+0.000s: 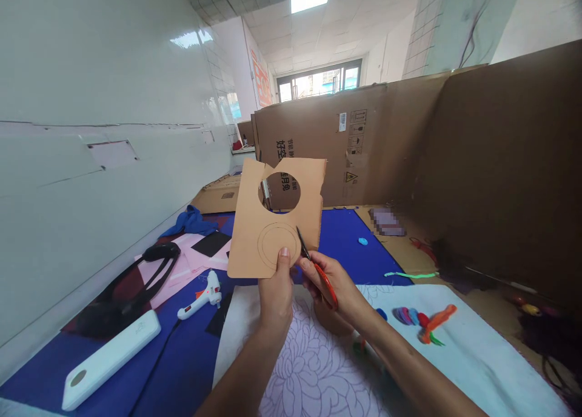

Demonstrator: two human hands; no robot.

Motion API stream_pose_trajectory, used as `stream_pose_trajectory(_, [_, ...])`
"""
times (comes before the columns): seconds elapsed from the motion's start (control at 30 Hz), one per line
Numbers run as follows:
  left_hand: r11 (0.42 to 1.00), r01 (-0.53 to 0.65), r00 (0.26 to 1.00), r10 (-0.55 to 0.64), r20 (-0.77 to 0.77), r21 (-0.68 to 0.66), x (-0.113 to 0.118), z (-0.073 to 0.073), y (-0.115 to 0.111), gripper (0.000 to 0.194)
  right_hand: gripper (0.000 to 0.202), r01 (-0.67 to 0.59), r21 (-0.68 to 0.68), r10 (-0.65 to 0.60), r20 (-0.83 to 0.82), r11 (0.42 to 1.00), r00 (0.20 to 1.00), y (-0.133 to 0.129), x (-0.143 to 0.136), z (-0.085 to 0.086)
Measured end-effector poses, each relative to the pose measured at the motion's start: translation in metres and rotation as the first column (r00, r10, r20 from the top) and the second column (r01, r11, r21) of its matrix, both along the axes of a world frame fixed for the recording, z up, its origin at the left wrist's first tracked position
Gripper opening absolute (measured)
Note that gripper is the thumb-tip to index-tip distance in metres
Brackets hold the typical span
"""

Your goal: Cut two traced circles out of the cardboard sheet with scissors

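Observation:
My left hand [278, 290] grips the lower edge of a tan cardboard sheet [243, 223] and holds it up, thumb on the near face. A large round hole is cut through its upper part, and a notch breaks the top edge. Two drawn circles, one inside the other, lie below the hole. In my right hand [330, 277] is a pair of scissors [325, 279] with orange-red handles. One dark blade crosses the sheet's front at the right of the drawn circles; the other blade is hidden.
A white sheet with flower line drawing [300, 362] lies under my arms on the blue mat [339, 235]. At left are a white glue gun [202, 299], a long white device [113, 359] and pink paper [175, 271]. Colourful clay pieces [411, 317] lie right. Cardboard panels [313, 138] stand behind.

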State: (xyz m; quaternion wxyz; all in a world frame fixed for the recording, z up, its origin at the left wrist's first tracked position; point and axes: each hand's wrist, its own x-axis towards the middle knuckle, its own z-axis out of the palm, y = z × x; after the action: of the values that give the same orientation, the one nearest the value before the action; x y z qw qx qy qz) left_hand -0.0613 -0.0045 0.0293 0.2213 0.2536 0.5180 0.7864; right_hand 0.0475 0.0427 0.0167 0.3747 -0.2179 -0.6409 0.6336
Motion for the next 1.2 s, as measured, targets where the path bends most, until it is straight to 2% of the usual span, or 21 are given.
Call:
stream_pose_trajectory(0.17, [0.999, -0.012, 1.0, 0.012, -0.012, 0.036, -0.002, -0.003, 0.002, 0.039, 0.052, 0.005, 0.014, -0.005, 0.02, 1.0, 1.0, -0.002, 0.004, 0.004])
stream_pose_trajectory(0.33, [1.0, 0.01, 1.0, -0.01, 0.023, 0.015, 0.0, 0.002, 0.0, 0.04, 0.053, -0.007, -0.003, 0.007, 0.023, 1.0, 1.0, -0.004, 0.005, 0.008])
stream_pose_trajectory(0.57, [1.0, 0.016, 0.999, -0.016, 0.046, 0.005, 0.001, 0.01, -0.002, 0.055, 0.051, -0.011, 0.018, 0.011, 0.032, 1.0, 0.999, -0.003, 0.005, 0.01])
stream_pose_trajectory(0.83, [1.0, 0.005, 1.0, -0.005, 0.029, -0.023, 0.0, 0.009, -0.002, 0.047, 0.055, 0.002, 0.056, -0.003, 0.02, 0.998, 1.0, 0.0, 0.007, 0.01])
stream_pose_trajectory(1.2, [0.999, 0.022, 1.0, -0.021, 0.007, -0.023, -0.001, 0.005, -0.001, 0.055, 0.054, 0.022, 0.038, -0.024, 0.05, 0.999, 0.998, -0.001, 0.009, 0.015])
